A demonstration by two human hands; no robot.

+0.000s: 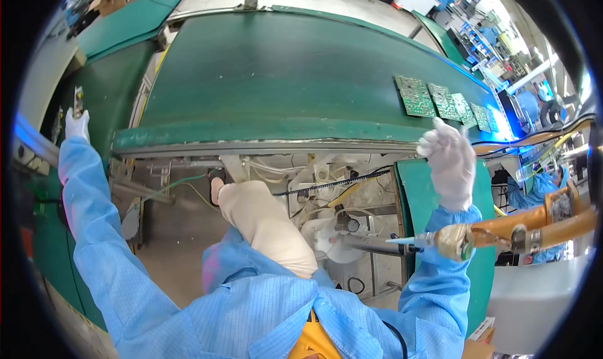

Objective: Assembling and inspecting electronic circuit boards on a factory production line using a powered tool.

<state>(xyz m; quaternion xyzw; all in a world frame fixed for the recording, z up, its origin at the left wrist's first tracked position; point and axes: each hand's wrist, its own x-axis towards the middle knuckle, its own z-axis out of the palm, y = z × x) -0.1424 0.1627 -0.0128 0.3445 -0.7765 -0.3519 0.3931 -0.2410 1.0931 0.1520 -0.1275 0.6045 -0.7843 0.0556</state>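
Note:
At the far left, my left hand (77, 127), in a white glove, is closed on the lower end of a narrow object that looks like a circuit board (78, 100) seen nearly edge-on. That arm stretches out over the green surface on the left. My right hand (451, 161), also gloved in white, is raised at the near right edge of the belt. Its fingers are loosely curled and apart, with nothing visible in them. Just beyond it, several green circuit boards (415, 96) lie in a row on the green belt (264, 76).
An orange-brown hose with a pale blue nozzle (408, 240) crosses in front of my right forearm. The belt's metal front rail (270, 147) runs between me and the belt. A green panel (418, 183) stands at the right. Other people in blue work in the right background.

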